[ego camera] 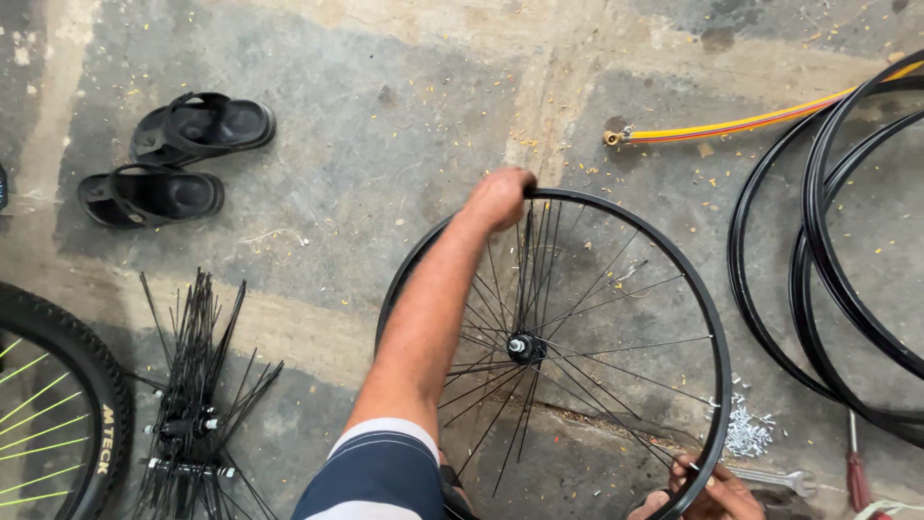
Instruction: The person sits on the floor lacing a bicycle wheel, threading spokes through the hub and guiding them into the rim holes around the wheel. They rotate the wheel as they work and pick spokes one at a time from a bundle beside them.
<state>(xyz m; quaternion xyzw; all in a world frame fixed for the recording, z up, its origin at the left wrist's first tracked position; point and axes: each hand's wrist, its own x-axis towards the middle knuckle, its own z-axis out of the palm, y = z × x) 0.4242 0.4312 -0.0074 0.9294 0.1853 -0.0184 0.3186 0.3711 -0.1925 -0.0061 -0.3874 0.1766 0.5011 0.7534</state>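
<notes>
Lacing spokes: left hand [502,197] gripped the rim [714,327] at frame centre; right hand [717,491], lower right, pinched a spoke end, apparently needing threading next.

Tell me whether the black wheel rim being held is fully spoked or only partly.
Only partly. The black metal wheel rim has spokes bunched together, with wide empty gaps, and several spokes hang loose from the hub.

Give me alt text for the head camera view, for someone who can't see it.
A person's left hand grips the far edge of a black bicycle rim lying on a concrete floor, while the right hand works at the near edge where thin spokes meet it. Nearby lie black sandals, a bundle of hubs with spokes, spare rims and a wrench.
</notes>
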